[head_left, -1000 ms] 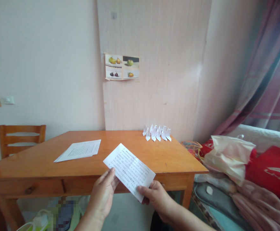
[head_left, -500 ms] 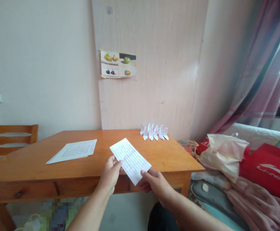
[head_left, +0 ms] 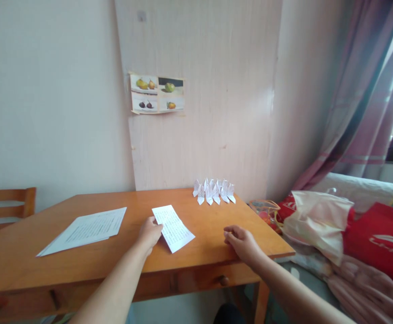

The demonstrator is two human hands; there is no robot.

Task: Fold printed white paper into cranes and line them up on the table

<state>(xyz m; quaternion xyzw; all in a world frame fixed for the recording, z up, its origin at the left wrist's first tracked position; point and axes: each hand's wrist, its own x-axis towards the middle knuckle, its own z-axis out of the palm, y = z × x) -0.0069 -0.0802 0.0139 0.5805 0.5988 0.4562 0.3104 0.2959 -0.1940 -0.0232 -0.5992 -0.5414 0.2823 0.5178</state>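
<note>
- Printed sheet (head_left: 174, 229) is pinched at its edge by the left hand (head_left: 151, 234), arm (head_left: 115, 283) outstretched.
- Right hand (head_left: 245, 244) is held over the bench (head_left: 206, 220), fingers (head_left: 234, 231) loosely curled, empty.

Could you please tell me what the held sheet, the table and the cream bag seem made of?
Printed sheet: paper, matte white, with a thin edge and rows of text. Table: probably varnished wood, given its orange-brown colour and soft sheen. Cream bag: perhaps smooth plastic, from its creases, though fabric is possible.
</note>
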